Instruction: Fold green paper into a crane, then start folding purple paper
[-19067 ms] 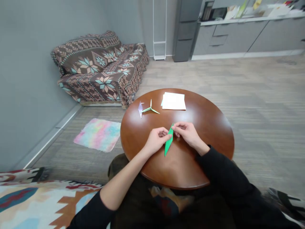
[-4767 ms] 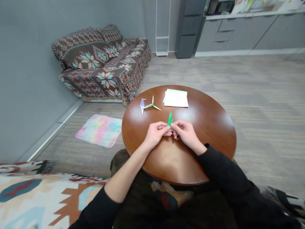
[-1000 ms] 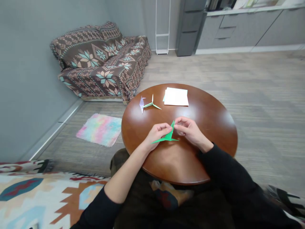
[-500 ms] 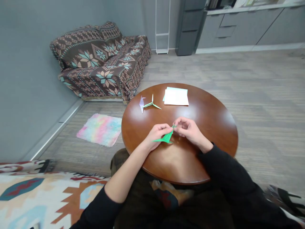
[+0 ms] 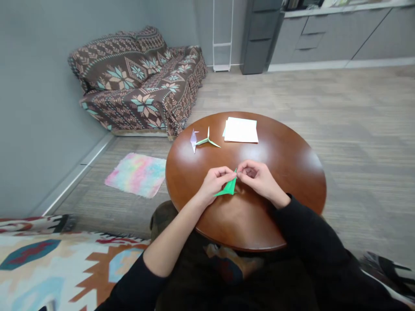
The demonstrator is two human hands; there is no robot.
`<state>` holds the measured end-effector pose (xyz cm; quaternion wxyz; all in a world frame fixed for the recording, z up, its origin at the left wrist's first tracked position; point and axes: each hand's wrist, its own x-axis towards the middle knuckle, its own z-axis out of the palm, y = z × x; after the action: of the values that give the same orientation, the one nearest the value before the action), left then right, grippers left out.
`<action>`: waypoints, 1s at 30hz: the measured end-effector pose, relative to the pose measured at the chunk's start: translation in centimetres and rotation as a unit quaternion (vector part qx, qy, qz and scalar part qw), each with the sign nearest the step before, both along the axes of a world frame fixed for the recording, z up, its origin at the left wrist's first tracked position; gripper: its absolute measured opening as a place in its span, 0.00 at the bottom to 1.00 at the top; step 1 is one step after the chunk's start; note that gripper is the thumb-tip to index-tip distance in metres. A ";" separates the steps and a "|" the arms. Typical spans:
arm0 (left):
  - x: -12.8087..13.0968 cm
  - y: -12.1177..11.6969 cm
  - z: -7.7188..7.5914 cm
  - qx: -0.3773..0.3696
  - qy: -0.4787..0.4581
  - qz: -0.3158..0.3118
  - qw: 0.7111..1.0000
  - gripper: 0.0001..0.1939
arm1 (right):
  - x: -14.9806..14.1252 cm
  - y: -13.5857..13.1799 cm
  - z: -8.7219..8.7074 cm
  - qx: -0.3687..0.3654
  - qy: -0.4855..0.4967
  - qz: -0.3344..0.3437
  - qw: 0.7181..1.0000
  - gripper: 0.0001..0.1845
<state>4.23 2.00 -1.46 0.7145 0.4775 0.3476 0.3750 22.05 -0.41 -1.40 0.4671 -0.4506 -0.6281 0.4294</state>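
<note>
A folded green paper figure (image 5: 228, 188) is held just above the round brown table (image 5: 285, 172). My left hand (image 5: 214, 183) pinches its left side with closed fingers. My right hand (image 5: 259, 179) pinches its upper tip, fingers closed too. Both hands meet over the table's middle.
At the far side of the table lie a stack of white paper sheets (image 5: 241, 130), a finished light green paper figure (image 5: 208, 140) and a small lilac one (image 5: 193, 140). A patterned sofa (image 5: 139, 86) stands by the wall. A pastel rug (image 5: 136, 174) lies on the floor.
The green figure's long points have been drawn in between my fingers, so it looks shorter than one second ago. Both hands stay at the same spot.
</note>
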 end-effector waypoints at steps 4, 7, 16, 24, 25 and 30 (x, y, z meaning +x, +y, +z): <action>0.0 0.0 -0.3 0.012 -0.003 0.008 1.000 0.18 | -0.1 -0.1 0.0 0.010 -0.017 -0.007 1.000 0.02; 0.0 0.1 -0.5 0.020 -0.004 0.014 1.000 0.17 | -0.2 0.0 -0.1 0.041 -0.033 -0.019 0.998 0.02; 0.1 0.0 -0.6 0.053 -0.021 0.035 0.998 0.18 | -0.5 -0.1 -0.5 0.188 -0.069 -0.071 0.977 0.06; 0.4 -0.1 -0.8 0.153 0.013 0.086 0.984 0.09 | -0.4 -0.2 -0.9 0.312 -0.125 -0.105 0.936 0.06; 0.4 -0.1 -0.8 0.171 0.017 0.092 0.981 0.07 | -0.4 -0.2 -1.0 0.330 -0.136 -0.109 0.928 0.07; 0.2 -0.4 -1.0 0.254 0.059 0.124 0.957 0.04 | -0.8 -0.7 -0.6 0.361 -0.145 -0.115 0.914 0.09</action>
<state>4.43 1.63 -2.48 0.4955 0.6180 0.3388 0.5077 21.24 -1.08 -1.96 0.5477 -0.3778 -0.7451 0.0460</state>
